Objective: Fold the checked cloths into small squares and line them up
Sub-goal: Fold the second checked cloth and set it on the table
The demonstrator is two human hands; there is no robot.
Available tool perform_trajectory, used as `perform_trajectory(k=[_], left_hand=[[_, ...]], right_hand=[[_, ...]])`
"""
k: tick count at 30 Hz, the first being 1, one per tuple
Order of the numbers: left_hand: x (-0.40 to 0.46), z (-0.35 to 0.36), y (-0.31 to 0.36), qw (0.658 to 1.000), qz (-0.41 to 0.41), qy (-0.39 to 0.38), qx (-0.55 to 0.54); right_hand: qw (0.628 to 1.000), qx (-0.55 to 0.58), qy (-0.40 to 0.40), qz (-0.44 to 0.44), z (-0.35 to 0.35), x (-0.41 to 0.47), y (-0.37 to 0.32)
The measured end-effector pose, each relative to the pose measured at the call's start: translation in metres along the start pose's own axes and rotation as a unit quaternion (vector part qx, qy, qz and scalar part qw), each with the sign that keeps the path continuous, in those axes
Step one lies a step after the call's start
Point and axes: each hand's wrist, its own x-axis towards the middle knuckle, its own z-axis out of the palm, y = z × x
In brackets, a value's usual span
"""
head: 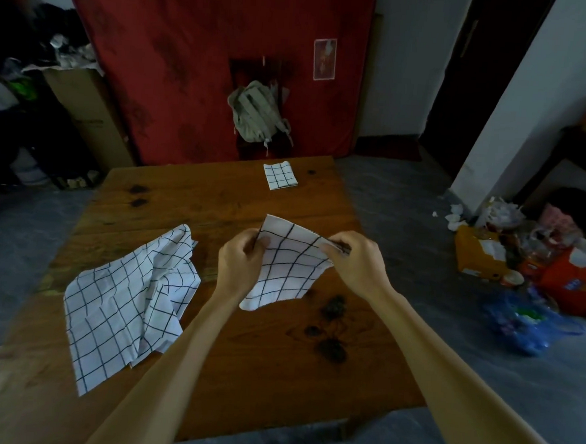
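both hands hold the half-folded cloth (287, 266) above the wooden table (217, 196) — our left hand (241, 258) pinches its left edge, our right hand (349, 259) pinches the upper right corner. to fold it well, we match corner to corner and keep the grid lines parallel before lowering it and pressing the crease flat. one finished square (280, 175) sits at the far edge — we set this one beside it. an unfolded cloth (132, 301) lies crumpled at our left.

Both hands, left hand (239, 258) and right hand (352, 259), pinch a half-folded checked cloth (287, 266) above the wooden table (217, 196); folded square (280, 175) at far edge, loose cloth (132, 301) left.
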Motion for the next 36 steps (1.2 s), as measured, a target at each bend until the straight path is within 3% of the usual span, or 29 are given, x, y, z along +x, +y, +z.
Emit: perform_trajectory(k=[3,9,22,36], left_hand=[[0.000,0.002,0.008,1.000,-0.017,-0.008,-0.019],[0.009,0.003,0.016,0.999,0.023,-0.011,-0.040],[0.004,-0.002,0.025,0.994,-0.020,-0.003,-0.111],[0.007,-0.003,0.027,0.995,-0.017,0.014,-0.096]], right_hand=[[0.999,0.029,0.012,0.010,-0.003,-0.002,-0.003],[0.993,0.109,0.040,0.017,-0.013,0.001,-0.008],[0.977,0.190,0.066,0.066,-0.024,0.001,-0.008],[0.976,0.189,0.079,0.077,-0.025,0.000,-0.007]])
